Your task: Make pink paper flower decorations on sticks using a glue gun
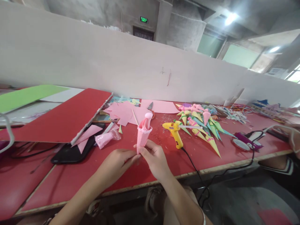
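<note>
A pink paper cone (142, 137) stands upright above the red table, with a rolled pink piece and a pale round tip rising from its opening. Its narrow lower end is pinched by my right hand (154, 157), thumb in front. From the other side my left hand (122, 161) closes its fingers on the same lower end. To the right of the cone lies a yellow glue gun (174, 132) with a clear stick in its back. Pink paper pieces (124, 112) and scissors (150, 107) lie behind the cone.
A pile of coloured cones (201, 120) lies right of centre. Left are a large red board (61, 115), a black tray (75, 150) and a wrapped pink bundle (106, 138). A black cable (193, 165) crosses the table's front edge. Another person's arm shows at far right.
</note>
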